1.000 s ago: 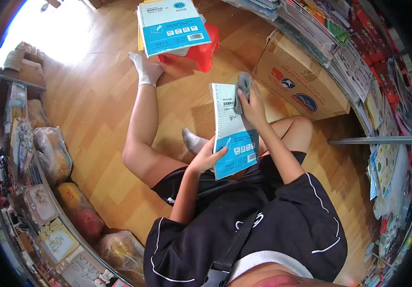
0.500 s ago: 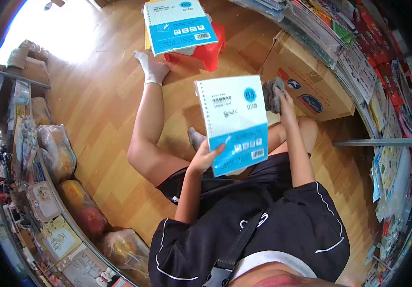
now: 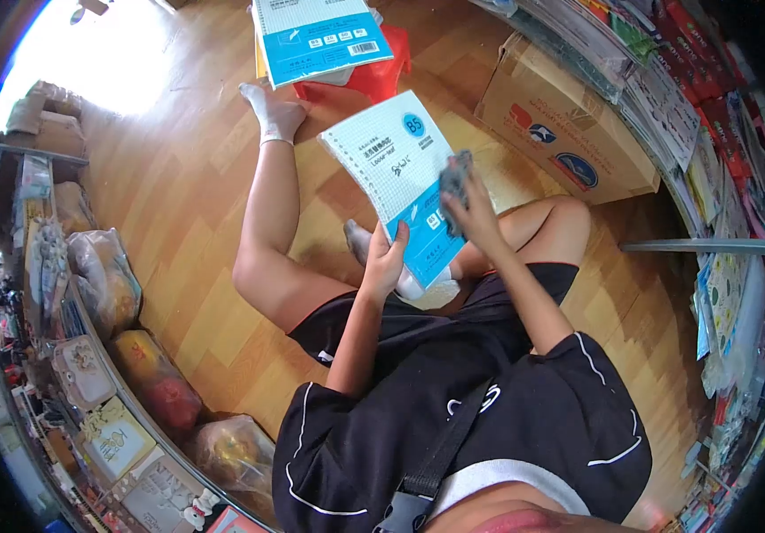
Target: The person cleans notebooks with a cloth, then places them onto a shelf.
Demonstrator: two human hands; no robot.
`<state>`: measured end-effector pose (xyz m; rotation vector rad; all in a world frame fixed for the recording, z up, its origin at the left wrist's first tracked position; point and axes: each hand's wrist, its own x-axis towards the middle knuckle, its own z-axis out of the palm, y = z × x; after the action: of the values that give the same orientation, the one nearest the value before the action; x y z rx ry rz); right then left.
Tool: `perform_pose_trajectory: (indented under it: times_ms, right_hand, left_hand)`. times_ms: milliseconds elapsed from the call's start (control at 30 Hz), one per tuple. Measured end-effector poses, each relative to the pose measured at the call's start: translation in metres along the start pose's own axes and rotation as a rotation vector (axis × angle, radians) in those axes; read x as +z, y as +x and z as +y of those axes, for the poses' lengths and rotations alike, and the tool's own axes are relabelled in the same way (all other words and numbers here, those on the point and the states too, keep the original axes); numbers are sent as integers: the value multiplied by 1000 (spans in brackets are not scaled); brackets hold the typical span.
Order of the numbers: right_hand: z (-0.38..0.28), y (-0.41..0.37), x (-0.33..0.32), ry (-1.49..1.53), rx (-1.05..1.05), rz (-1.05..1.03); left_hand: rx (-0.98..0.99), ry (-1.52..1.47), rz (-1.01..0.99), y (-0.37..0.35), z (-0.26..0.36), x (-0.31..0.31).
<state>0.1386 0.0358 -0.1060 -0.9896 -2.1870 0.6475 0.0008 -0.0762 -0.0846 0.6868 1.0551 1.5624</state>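
My left hand (image 3: 388, 258) grips a blue and white pack of B5 loose-leaf paper (image 3: 382, 160) by its lower left edge, thumb on the front. The pack is tilted and a little bent, with punched holes along its left side. A crumpled dark grey cloth (image 3: 455, 191) is bunched in my right hand (image 3: 478, 213). The cloth lies against the right edge of the pack, over part of the blue area. Farther off, similar packs of loose-leaf paper (image 3: 320, 40) lie on a red plastic thing (image 3: 387, 75), whose kind I cannot make out.
A cardboard box (image 3: 560, 124) stands on the wooden floor (image 3: 187, 195) at right, beside shelves of packed paper goods (image 3: 666, 115). At left, a shelf (image 3: 89, 373) holds small goods, with plastic-wrapped bundles (image 3: 156, 377) along its foot. My legs are spread on the floor.
My right hand has brought the cloth leftward from beside the pack onto its right edge. The pack has tilted to the left and bent slightly, still in my left hand.
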Motion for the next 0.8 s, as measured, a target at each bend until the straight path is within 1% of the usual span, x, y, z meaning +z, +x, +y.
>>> perform_pose_trajectory:
  times_ms: [67, 100, 133, 200, 233, 267, 300, 333, 367, 400, 467, 500, 533, 600, 633, 667, 733, 800]
  right_hand:
    - [16, 5, 1, 413, 313, 24]
    - [5, 9, -10, 476, 344, 0]
    - [-3, 11, -18, 474, 344, 1]
    - [-13, 10, -27, -5, 93, 24]
    - [-21, 6, -20, -151, -3, 25]
    - [-34, -1, -11, -126, -102, 1]
    - [-51, -5, -8, -209, -138, -71]
    - [-61, -6, -9, -291, -178, -136]
    - [-60, -2, -11, -214, -155, -138]
    - [-51, 3, -10, -217, -150, -126]
    - [-24, 11, -9, -116, -6, 49]
    - [-13, 17, -13, -115, 36, 144]
    - [-4, 20, -20, -112, 41, 152]
    - [7, 28, -39, 671, 660, -245]
    - [6, 26, -45, 673, 658, -245]
    - [5, 22, -51, 729, 655, -255]
    - [-2, 18, -62, 777, 653, -272]
    - [-11, 17, -72, 892, 609, -143]
  left_hand:
    - [31, -16, -12, 2, 1, -1]
    - [29, -27, 5, 2, -2, -3]
    - [25, -41, 24, 2, -3, -2]
    - [14, -72, 36, 5, -3, 5]
    - [1, -99, 49, 6, -4, 8]
    - [-10, -103, 49, 8, -11, 8]
    - [2, -51, 34, 10, -21, 6]
    - [19, 4, 14, 14, -15, 11]
    - [31, -10, 36, 11, -7, 16]
    - [32, -5, 23, 12, -6, 13]
    - [67, 136, -29, 7, -5, 2]
    - [48, 69, -14, 3, -1, -1]
    - [46, 75, -20, 1, -2, -8]
    - [-28, -20, -21, 1, -1, -26]
    - [-69, -87, -38, -1, 3, -32]
    - [-68, -85, -35, 0, 4, -33]
    - [-144, -244, 25, -1, 14, -29]
    - [-156, -193, 40, 7, 22, -25]
